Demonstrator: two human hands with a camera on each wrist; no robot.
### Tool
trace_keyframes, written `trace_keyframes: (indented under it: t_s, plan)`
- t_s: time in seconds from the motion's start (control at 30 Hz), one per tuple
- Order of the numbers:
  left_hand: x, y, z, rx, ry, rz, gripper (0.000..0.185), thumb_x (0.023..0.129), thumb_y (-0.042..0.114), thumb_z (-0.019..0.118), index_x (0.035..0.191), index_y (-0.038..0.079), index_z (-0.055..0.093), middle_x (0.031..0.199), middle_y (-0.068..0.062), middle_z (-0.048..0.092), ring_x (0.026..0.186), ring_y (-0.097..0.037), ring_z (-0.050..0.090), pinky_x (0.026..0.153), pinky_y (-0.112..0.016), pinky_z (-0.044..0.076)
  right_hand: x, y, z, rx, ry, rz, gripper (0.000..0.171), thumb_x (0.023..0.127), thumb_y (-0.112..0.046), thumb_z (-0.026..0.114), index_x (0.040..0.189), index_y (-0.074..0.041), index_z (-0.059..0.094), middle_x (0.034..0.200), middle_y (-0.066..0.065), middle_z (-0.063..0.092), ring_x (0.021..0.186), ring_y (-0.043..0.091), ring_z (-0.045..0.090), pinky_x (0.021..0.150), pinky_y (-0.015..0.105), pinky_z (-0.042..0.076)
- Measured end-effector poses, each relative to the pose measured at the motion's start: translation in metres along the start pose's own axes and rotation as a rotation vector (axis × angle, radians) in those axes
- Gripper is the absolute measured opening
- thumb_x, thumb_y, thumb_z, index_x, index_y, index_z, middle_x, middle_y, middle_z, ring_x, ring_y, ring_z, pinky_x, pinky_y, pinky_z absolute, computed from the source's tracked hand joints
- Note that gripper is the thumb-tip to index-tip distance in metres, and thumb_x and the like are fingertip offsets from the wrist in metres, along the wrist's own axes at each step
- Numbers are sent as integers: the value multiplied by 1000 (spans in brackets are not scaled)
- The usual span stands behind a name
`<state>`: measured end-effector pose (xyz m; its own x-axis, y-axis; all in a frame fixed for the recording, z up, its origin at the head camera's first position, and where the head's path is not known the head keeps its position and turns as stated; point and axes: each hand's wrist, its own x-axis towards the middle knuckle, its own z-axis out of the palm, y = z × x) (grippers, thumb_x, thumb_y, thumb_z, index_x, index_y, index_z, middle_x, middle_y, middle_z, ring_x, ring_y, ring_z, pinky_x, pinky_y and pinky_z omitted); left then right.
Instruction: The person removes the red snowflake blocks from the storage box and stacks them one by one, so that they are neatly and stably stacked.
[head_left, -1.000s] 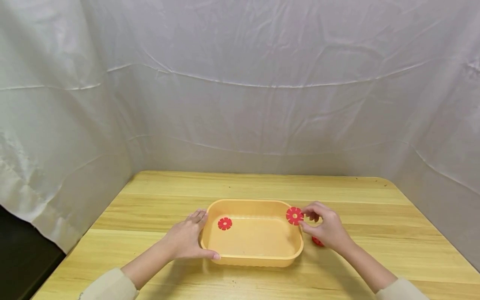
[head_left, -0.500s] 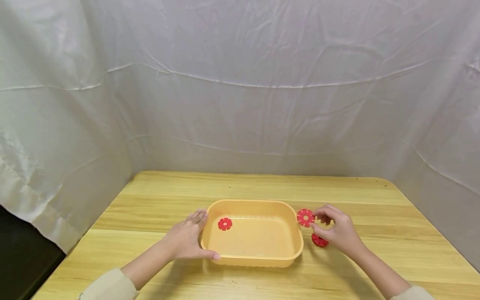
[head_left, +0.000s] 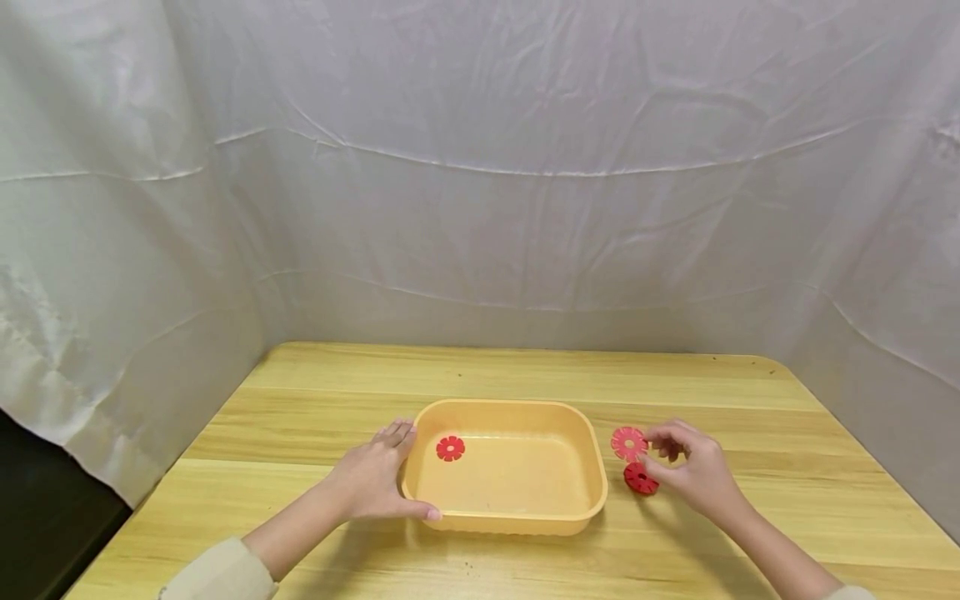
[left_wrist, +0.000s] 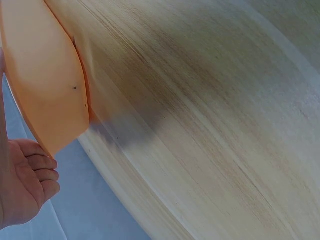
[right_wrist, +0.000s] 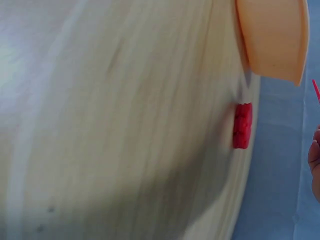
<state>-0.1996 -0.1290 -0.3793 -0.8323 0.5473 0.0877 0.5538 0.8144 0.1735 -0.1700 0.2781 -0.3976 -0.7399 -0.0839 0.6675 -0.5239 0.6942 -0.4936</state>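
My left hand [head_left: 372, 477] grips the left end of a yellow-orange plastic basin [head_left: 517, 522], thumb on the front rim and fingers by the back left corner. One red notched, flower-shaped disc [head_left: 450, 448] lies inside the basin, toward the left. Between thumb and fingertips, my right hand [head_left: 696, 473] pinches another red notched disc [head_left: 628, 443] by its edge, to the right of the basin. Just below that disc, a short stack of red discs [head_left: 639, 479] sits on the table. The right wrist view shows this stack [right_wrist: 242, 126] from the side.
A wooden table [head_left: 375, 375] carries everything, its back edge close to a pale hanging cloth [head_left: 525, 233]. More cloth closes in the left and right sides. Something dark [head_left: 45, 508] is beyond the table at the lower left.
My right hand has carried its disc rightward from the basin's right rim, then slightly lower, to just above the stack. The left hand and basin have stayed put.
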Motion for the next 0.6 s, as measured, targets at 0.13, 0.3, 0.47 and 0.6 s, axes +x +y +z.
trace_keyframes:
  t_s: [0.13,0.3,0.47,0.6]
  plan:
    - [0,0,0,2,0,2,115,62,76,61,134,-10,40,141,-28,39,132,-41,37,102,-51,40,-5,6,0,1,-17,60,23,60,10,74,79,0,65,69,6,59,61,0,50,52,12,43]
    - [0,0,0,6,6,6,115,62,76,62,133,-11,42,140,-28,39,131,-41,38,101,-51,41,-10,9,-2,6,-70,200,19,65,6,75,82,1,66,71,2,60,63,-3,49,53,15,46]
    - [0,0,0,0,8,7,115,61,76,62,133,-11,42,140,-29,39,131,-42,38,101,-51,42,-13,14,-3,17,-115,319,18,69,2,75,86,3,67,72,1,60,63,-4,48,54,16,47]
    - [0,-1,0,-2,7,6,115,62,76,61,133,-11,42,140,-29,39,131,-42,38,101,-51,42,-17,19,-3,45,-154,430,20,71,3,72,89,5,66,72,3,61,62,-3,49,55,16,48]
